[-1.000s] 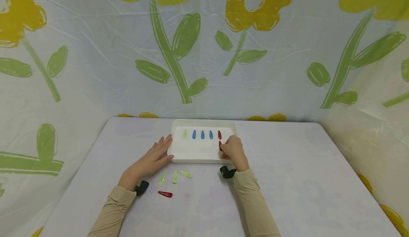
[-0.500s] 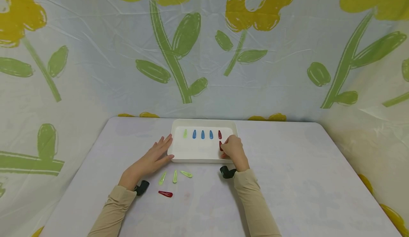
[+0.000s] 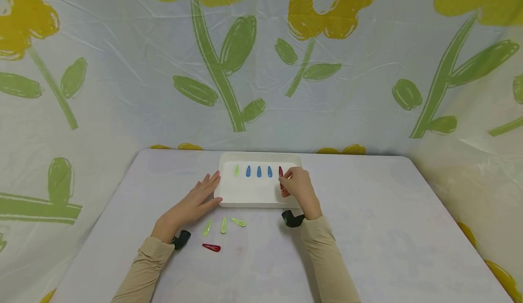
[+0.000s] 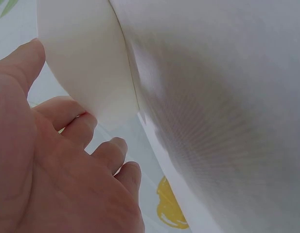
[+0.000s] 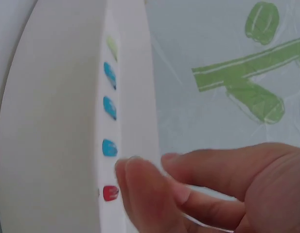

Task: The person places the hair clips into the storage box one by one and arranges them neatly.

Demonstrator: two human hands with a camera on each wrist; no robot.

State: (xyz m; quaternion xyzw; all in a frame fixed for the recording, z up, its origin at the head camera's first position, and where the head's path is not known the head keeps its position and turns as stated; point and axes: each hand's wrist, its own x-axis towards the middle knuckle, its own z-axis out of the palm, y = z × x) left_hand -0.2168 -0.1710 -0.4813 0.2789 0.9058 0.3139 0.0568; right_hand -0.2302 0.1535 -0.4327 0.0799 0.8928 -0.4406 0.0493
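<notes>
Nearest the body, one red clip (image 3: 211, 248) lies on the table (image 3: 367, 226), to the right of the left wrist. Just beyond it, also right of that wrist, lie three green clips (image 3: 223, 225). By judgement, these four are the pieces left to place.

The left hand (image 3: 196, 203) is spread wide, its thumb and fingertips against the near-side wall of the white tray (image 3: 249, 191). The right hand (image 3: 301, 188) is drawn narrow over the opposite end of the tray. Whether its fingers pinch a clip cannot be told; they hide the contact.

Under the right fingertips, a second red clip (image 3: 282, 187) shows in part, in line below the row. Beyond it, the back row runs from the left hand toward the right: one green clip (image 3: 236, 171), three blue clips (image 3: 259, 171), then one red clip (image 3: 280, 171) just beside the right fingertips. Judged by position, the back row is set and a front row is only begun.

Beyond both hands hangs a flower-printed cloth (image 3: 347, 112). No brand, label or writing is readable.
</notes>
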